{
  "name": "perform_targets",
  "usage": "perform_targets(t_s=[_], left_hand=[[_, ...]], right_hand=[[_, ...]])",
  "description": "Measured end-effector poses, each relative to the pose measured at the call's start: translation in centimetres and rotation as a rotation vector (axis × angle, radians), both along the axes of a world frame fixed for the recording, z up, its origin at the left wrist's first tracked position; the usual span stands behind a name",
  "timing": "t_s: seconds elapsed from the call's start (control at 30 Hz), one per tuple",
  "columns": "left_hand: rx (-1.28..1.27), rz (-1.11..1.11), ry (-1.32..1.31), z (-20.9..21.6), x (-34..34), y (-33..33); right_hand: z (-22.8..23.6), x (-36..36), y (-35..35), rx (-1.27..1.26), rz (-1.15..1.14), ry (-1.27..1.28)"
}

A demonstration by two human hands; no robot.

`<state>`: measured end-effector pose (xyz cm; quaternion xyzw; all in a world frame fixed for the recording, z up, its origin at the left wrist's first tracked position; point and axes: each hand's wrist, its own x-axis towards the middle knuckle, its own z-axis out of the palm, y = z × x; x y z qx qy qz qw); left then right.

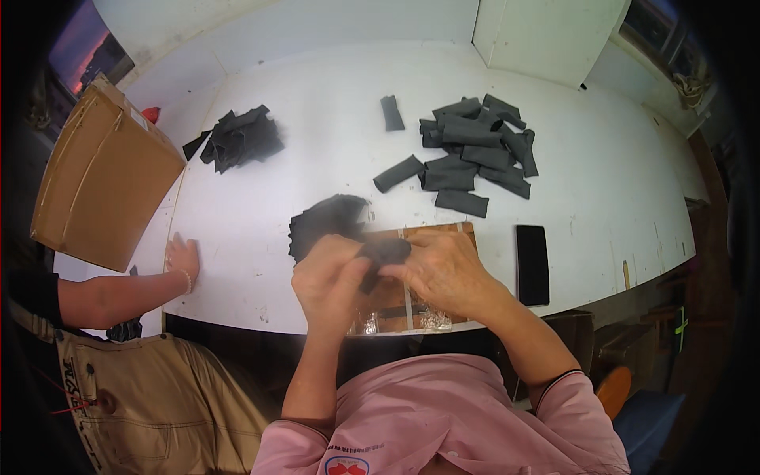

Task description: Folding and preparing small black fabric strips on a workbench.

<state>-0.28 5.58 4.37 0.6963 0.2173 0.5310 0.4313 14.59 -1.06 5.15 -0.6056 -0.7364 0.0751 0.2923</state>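
Observation:
My left hand (328, 273) and my right hand (445, 267) are both closed on a dark fabric piece (385, 252), bunched between the fingertips. The fabric is held over a brown board (393, 310) with strips of clear tape, at the table's front edge. Just beyond my left hand lies a fanned stack of black fabric pieces (324, 220). Past my right hand is a heap of dark grey, flattened fabric tubes (471, 136), and a single tube (392, 113) sits apart to its left. My fingers partly hide the held piece.
Another black fabric pile (241, 141) lies at the far left of the white table (332, 119), near a cardboard box (107, 182). A black phone (532, 264) is right of the board. Another person's hand (182, 260) rests on the table at left.

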Motion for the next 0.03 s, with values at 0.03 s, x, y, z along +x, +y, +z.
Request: perform_targets(t_s=[0.03], left_hand=[[-0.013,0.034,0.074,-0.33,-0.09,-0.22]], right_hand=[[0.32,0.21,0.12,-0.042,0.004,-0.050]])
